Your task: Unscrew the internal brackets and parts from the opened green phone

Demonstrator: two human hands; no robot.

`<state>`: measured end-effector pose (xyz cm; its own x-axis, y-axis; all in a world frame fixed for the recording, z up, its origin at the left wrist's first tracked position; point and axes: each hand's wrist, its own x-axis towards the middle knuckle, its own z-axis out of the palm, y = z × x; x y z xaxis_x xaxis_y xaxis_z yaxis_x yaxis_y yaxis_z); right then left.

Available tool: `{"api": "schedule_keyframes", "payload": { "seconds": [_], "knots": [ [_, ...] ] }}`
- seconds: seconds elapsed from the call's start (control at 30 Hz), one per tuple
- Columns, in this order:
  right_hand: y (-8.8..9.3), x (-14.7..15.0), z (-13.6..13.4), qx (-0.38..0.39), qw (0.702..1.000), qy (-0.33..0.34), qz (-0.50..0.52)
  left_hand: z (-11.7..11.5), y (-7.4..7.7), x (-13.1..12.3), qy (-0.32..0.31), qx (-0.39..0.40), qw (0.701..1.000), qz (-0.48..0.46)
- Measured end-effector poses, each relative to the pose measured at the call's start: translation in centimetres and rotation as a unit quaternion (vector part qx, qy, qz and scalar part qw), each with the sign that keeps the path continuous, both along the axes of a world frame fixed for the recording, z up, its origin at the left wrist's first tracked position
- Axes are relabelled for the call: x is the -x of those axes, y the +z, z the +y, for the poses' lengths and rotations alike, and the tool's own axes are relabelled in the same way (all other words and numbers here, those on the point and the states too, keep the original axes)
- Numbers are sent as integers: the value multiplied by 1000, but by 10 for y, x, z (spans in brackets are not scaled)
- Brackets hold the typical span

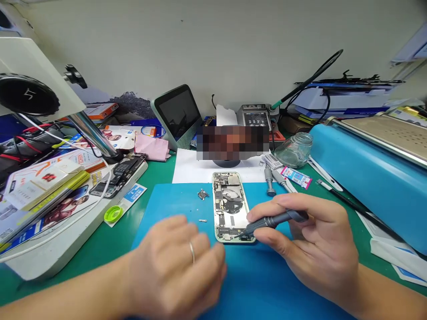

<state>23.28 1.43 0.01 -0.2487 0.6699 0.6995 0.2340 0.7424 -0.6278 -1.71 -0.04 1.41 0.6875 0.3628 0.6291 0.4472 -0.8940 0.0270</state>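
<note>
An opened smartphone (233, 209), its inner parts bare, lies upright in the view on the blue mat (163, 200). My right hand (320, 235) holds a dark grey precision screwdriver (273, 220) between thumb and fingers. Its tip points down and left over the phone's lower end; whether it touches cannot be told. My left hand (176, 266), with a ring on one finger, is curled closed in front of the mat's near part, slightly blurred. Its fingertips are hidden, so anything in them does not show. Left of the phone lie a small component (202, 194) and a small metal piece (203, 220).
More grey screwdrivers (270, 182) lie behind the phone on the right, near a glass jar (295, 149). A blue machine (370, 178) stands at the right. At left are a microscope stand (91, 133), stacked boxes and a second opened phone (120, 175). A tablet-like display (176, 113) stands behind.
</note>
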Motion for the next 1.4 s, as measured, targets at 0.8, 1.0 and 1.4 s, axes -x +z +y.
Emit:
{"api": "schedule_keyframes", "payload": {
  "seconds": [0.8,1.0,1.4],
  "knots": [
    [2,2,10,-94,987,32,-126,-11,-17,10,3,144,988,60],
    [4,0,7,-65,991,30,-109,-9,-17,10,24,183,978,95],
    [2,7,16,-64,994,15,-87,-9,-18,11,18,199,976,88]
  ]
}}
